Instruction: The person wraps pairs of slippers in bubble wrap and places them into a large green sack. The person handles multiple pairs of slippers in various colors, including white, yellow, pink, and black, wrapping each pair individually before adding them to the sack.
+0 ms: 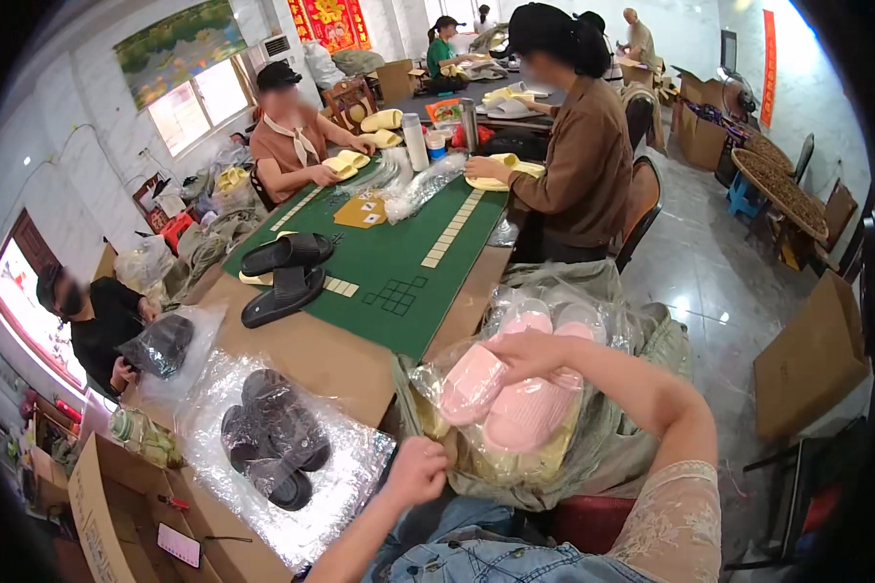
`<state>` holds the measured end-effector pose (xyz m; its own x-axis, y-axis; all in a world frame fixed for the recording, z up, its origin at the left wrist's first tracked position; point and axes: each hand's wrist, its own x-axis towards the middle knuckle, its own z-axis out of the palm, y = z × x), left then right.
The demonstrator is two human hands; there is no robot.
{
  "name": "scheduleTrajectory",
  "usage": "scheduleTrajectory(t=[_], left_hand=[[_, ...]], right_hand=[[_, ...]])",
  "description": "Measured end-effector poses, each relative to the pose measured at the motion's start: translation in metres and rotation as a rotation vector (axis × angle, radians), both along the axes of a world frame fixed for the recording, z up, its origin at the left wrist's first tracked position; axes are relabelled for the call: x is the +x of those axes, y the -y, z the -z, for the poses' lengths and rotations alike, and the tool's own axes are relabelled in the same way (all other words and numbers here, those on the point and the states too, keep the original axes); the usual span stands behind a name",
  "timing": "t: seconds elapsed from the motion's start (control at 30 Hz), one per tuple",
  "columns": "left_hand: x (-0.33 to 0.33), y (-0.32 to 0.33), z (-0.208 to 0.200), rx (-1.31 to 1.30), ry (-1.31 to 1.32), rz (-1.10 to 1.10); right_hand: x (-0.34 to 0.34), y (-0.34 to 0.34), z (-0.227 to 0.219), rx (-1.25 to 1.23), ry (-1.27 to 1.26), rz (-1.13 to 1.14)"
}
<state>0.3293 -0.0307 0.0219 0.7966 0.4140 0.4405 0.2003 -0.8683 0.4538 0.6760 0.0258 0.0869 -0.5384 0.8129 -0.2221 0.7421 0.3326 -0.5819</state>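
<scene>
My right hand [532, 357] reaches across a heap of pink slippers [525, 413] wrapped in clear plastic, its fingers closed on one pink slipper [473, 385]. The heap rests on a greenish sack [642, 389] in front of me, and yellowish items show under the pink ones. Curled into a fist, my left hand [418, 471] is beside the sack's left edge; whatever it may hold is hidden. To its left, black slippers [277, 432] lie on a pile of clear plastic bags [214, 486] on the table.
A pair of black slippers [284, 277] sits on the green table mat [399, 262]. Co-workers handle yellow slippers [348, 163] across the table, and another at left holds a bagged black item [162, 342]. An open carton [117, 515] stands lower left; a cardboard sheet [812, 355] leans at right.
</scene>
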Motion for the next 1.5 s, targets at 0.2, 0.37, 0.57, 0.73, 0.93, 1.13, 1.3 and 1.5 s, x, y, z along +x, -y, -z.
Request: scheduleTrajectory(t=[0.2,0.37,0.57,0.73,0.93,1.13,1.3,1.5], left_hand=[[-0.002,0.084,0.042,-0.160,-0.247,0.426],[-0.007,0.085,0.018,-0.141,-0.286,0.366],[-0.014,0.088,0.032,-0.118,-0.224,0.203],[-0.017,0.088,0.023,-0.154,-0.084,0.089],[-0.005,0.085,-0.002,0.016,0.113,-0.637],[-0.022,0.077,0.038,-0.692,0.079,-0.860],[-0.028,0.072,0.085,-1.030,0.227,-0.743],[-0.033,0.071,0.075,-0.994,0.240,-0.698]], right_hand=[[-0.026,0.055,0.016,0.170,0.169,-0.040],[-0.044,0.083,0.023,0.286,0.213,0.020],[-0.047,0.065,0.006,0.176,0.135,-0.004],[-0.050,0.075,0.021,0.264,0.158,0.008],[-0.066,0.085,0.028,0.325,0.180,-0.013],[-0.083,0.098,0.024,0.429,0.244,-0.014],[-0.095,0.113,0.036,0.529,0.269,-0.009],[-0.102,0.127,0.040,0.539,0.287,-0.040]])
